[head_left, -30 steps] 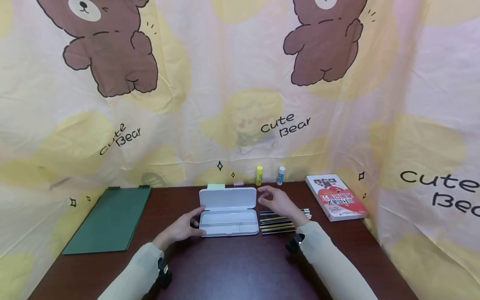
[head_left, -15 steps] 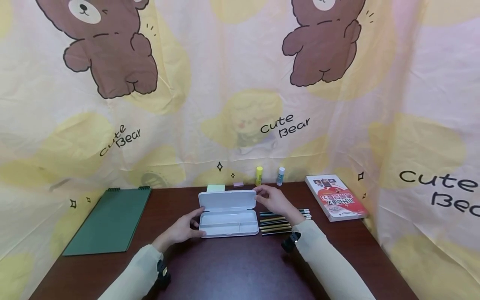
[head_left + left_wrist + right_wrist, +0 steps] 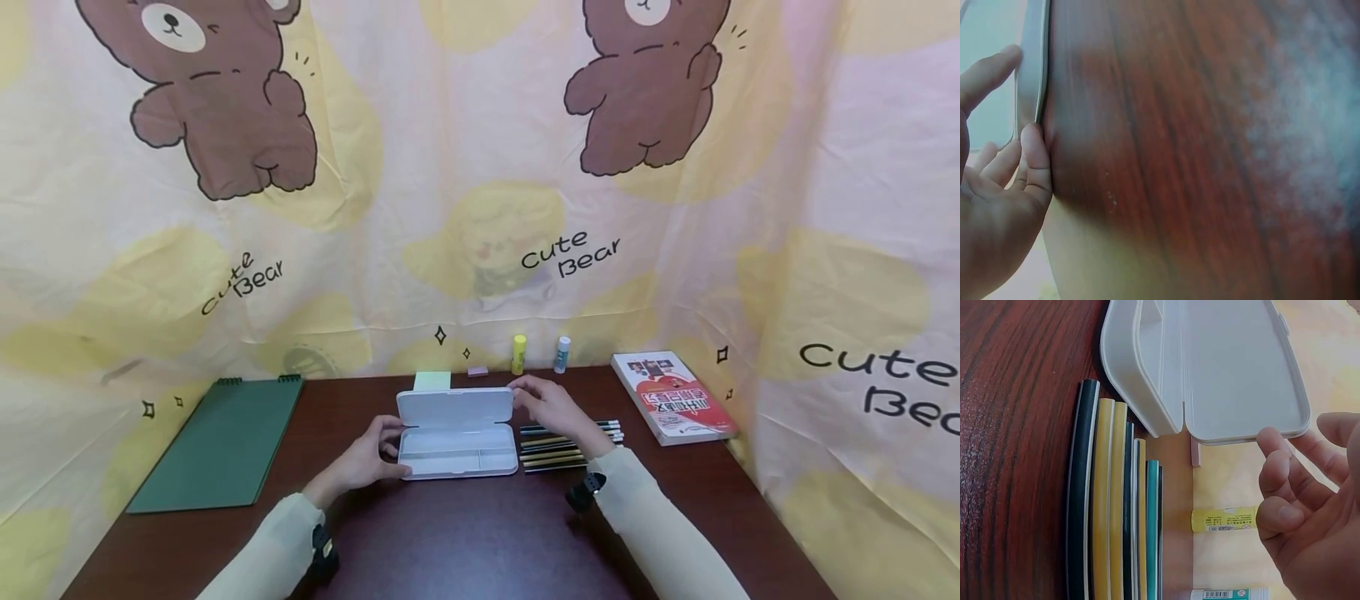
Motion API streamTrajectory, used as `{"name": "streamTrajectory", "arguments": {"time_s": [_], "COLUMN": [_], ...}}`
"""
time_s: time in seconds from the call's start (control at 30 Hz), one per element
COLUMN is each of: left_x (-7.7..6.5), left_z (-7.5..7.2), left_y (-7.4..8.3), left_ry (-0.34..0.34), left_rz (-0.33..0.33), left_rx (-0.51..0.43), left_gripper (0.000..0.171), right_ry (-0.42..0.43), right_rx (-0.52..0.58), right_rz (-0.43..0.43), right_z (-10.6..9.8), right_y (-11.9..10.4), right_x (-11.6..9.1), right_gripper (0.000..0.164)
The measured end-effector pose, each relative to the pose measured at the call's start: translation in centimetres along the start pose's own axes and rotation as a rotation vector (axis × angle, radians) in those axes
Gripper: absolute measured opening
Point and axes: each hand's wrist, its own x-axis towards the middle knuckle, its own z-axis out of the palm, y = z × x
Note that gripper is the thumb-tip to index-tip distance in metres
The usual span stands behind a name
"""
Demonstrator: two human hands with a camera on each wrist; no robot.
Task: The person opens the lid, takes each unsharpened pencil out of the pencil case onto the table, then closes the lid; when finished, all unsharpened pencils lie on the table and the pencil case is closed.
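Note:
A white pencil case (image 3: 459, 452) lies on the desk with its lid (image 3: 454, 407) raised on the hinge; the compartments inside hold nothing. My left hand (image 3: 358, 454) grips the case's left end, thumb (image 3: 1036, 150) at the front edge and another finger farther along the side. At the lid's right edge is my right hand (image 3: 553, 408), its fingertips (image 3: 1270, 436) touching the upper corner and the other fingers loosely bent. Several pencils (image 3: 551, 450), black, gold and green, lie in a row just right of the case, partly under the right forearm in the head view.
A green spiral pad (image 3: 217, 446) lies at left, a red and white book (image 3: 675, 396) at right. Along the back stand a yellow glue stick (image 3: 518, 355) and a blue and white one (image 3: 562, 355). Green sticky notes (image 3: 432, 381) and a small pink block (image 3: 477, 372) sit behind the lid.
My right hand has moved left onto the lid's corner. The lid has tilted, with its upper edge lower in view. The left hand keeps its hold on the case.

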Motion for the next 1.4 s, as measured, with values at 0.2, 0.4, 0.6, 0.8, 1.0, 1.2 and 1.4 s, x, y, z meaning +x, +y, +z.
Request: {"name": "streamTrajectory", "arguments": {"time_s": [0.2,0.4,0.6,0.8,1.0,1.2,1.4], "left_x": [0.1,0.1,-0.2,-0.7,-0.8,-0.6,-0.6], "left_z": [0.1,0.3,0.1,-0.2,-0.5,-0.4,-0.1], "left_y": [-0.3,-0.2,-0.1,0.1,0.2,0.3,0.4], "left_ry": [0.0,0.023,0.027,0.009,-0.031,-0.03,-0.01], "left_rz": [0.031,0.025,0.048,0.032,-0.002,-0.037,-0.028], "left_rx": [-0.066,-0.067,-0.029,-0.074,-0.185,-0.146,0.048], "left_gripper": [0.091,0.101,0.095,0.069,0.052,0.058,0.086], "right_ry": [-0.003,-0.009,-0.054,-0.099,-0.128,-0.158,-0.152], "right_rx": [-0.02,-0.024,-0.035,-0.073,-0.127,-0.163,-0.258], "right_rz": [-0.036,-0.036,-0.056,-0.063,-0.09,-0.124,-0.153], "right_z": [0.1,0.0,0.3,0.6,0.8,1.2,1.9], "right_y": [0.1,0.1,0.1,0.7,1.3,1.8,2.1], "right_x": [-0.3,-0.8,-1.3,-1.4,-1.8,-2.2,-2.4], "right_gripper": [0.027,0.026,0.024,0.024,0.029,0.033,0.038]}}
